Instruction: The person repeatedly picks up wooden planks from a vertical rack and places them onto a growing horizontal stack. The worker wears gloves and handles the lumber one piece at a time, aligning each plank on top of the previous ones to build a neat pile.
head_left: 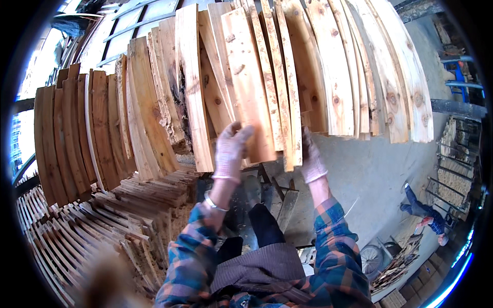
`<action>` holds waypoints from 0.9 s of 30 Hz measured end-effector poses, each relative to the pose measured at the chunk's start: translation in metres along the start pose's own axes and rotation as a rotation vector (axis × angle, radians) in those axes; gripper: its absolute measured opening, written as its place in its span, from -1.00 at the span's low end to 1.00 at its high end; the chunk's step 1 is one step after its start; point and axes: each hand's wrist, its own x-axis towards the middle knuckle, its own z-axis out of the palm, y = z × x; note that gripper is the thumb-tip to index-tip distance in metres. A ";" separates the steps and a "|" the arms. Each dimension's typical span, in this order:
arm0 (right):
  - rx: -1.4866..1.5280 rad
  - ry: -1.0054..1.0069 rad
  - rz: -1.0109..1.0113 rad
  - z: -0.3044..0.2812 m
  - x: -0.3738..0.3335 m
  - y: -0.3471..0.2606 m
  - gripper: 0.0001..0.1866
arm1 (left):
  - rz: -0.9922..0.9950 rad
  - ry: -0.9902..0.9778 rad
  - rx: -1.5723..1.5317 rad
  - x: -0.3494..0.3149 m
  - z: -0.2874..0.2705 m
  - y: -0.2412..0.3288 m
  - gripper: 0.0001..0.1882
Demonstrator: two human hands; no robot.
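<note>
— What's around you?

— A grey concrete floor, a row of pale upright wooden planks ahead, darker brown boards to my left, and flat stacks of thin wooden slats below them. Another person in blue bends over far right.

— And your hands?

— My gloved left hand lies open, palm against the pale knotty plank standing in the row. My gloved right hand curls round a neighbouring plank's lower edge.
</note>
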 end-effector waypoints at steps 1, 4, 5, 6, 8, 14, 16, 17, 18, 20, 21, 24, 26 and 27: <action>-0.159 -0.028 -0.203 -0.002 0.001 0.017 -0.34 | 0.050 -0.139 -0.154 0.016 -0.016 -0.007 -0.61; -0.157 -0.177 -0.272 0.037 0.025 -0.020 -0.39 | 0.225 -0.316 -0.310 0.034 -0.044 0.015 -0.57; -0.084 -0.166 -0.204 0.054 0.035 -0.047 -0.38 | 0.256 -0.188 -0.305 0.026 -0.032 0.018 -0.48; -0.005 -0.049 -0.143 0.076 0.037 -0.071 -0.32 | 0.287 -0.069 -0.294 0.015 -0.020 0.027 -0.36; 0.222 -0.128 0.008 0.099 0.011 -0.107 -0.20 | -0.193 -0.458 -0.439 0.018 -0.035 0.065 -0.44; 0.227 -0.048 0.155 0.049 -0.113 -0.080 -0.53 | 0.078 -0.542 -0.303 -0.109 -0.052 -0.014 -0.33; 0.200 -0.085 0.220 0.049 -0.142 -0.065 -0.38 | -0.123 -0.636 -0.634 -0.131 -0.071 -0.053 -0.28; 0.250 -0.006 0.174 0.070 -0.125 -0.060 -0.36 | -0.112 -0.659 -0.687 -0.096 -0.066 -0.062 -0.36; 0.290 0.046 0.161 0.080 -0.129 -0.063 -0.34 | 0.115 -0.637 -0.455 -0.108 -0.055 -0.061 -0.44; 0.081 0.016 0.041 0.068 -0.127 -0.034 -0.29 | 0.115 -0.617 -0.341 -0.104 -0.057 -0.077 -0.47; 0.005 0.021 0.122 0.061 -0.135 -0.034 -0.27 | 0.085 -0.621 -0.306 -0.116 -0.059 -0.069 -0.49; -0.013 -0.104 0.093 0.074 -0.172 -0.040 -0.16 | 0.106 -0.632 -0.407 -0.166 -0.082 -0.067 -0.48; 0.017 -0.153 -0.011 0.093 -0.196 -0.028 -0.11 | 0.246 -0.595 -0.391 -0.201 -0.109 -0.077 -0.46; 0.038 -0.176 -0.056 0.105 -0.216 -0.017 -0.08 | 0.297 -0.568 -0.398 -0.221 -0.126 -0.083 -0.44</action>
